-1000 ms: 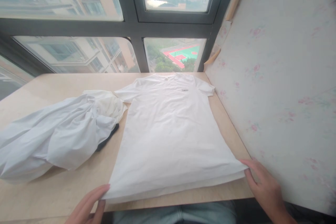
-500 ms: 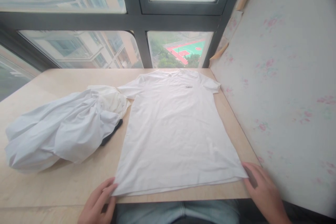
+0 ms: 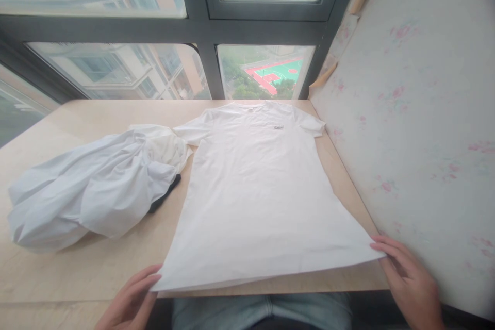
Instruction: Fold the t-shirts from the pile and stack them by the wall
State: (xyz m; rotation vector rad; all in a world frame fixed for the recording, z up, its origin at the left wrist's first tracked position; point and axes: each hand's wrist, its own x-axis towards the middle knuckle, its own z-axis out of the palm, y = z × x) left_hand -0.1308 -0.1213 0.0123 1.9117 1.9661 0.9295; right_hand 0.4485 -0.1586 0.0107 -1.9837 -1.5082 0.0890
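A white T-shirt point(image 3: 259, 191) lies spread out on the wooden table, neckline toward the window and hem toward me. Small dark lettering shows on its chest, at the upper right. My left hand point(image 3: 129, 296) pinches the left corner of the hem near the table's front edge. At the opposite corner, my right hand point(image 3: 410, 278) grips the hem between thumb and fingers. The hem is drawn taut between both hands, and its right side looks slightly raised off the wood.
A crumpled heap of white cloth point(image 3: 96, 191) sits left of the shirt, with a black piece point(image 3: 165, 195) poking out beneath. The pale wooden table point(image 3: 46, 283) meets a flowered papered wall point(image 3: 425, 139) on the right. Dark-framed windows point(image 3: 266, 33) rise behind.
Both hands have moved outward, the left one to the left and the right one to the right. The hem has been stretched wider and its creases have smoothed.
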